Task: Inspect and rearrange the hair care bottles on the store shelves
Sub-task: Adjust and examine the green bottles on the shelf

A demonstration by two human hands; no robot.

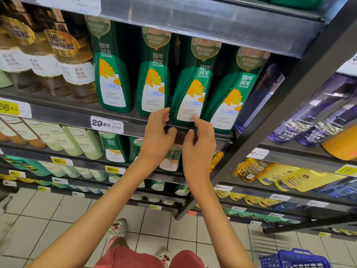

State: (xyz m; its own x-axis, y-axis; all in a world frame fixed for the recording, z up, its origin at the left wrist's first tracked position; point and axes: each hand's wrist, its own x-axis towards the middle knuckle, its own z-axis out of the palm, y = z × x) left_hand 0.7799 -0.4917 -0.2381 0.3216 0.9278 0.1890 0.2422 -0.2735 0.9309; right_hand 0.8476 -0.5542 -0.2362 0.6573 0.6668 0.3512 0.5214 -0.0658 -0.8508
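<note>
1. On the shelf (63,111), the third green bottle (195,82) stands at 12 o'clock from both hands. It leans toward 1 o'clock against its neighbour (231,93).
2. The left hand (158,132) is at the bottle's 7 o'clock corner, its fingers (165,113) loosely curved and spread, gripping nothing.
3. The right hand (200,146) is at the bottle's 6 o'clock. Its index finger is raised onto the lower label and the others are loosely curled.
4. The hands flank the base, probably to grip low, stand the bottle upright and turn its label to the aisle.
</note>
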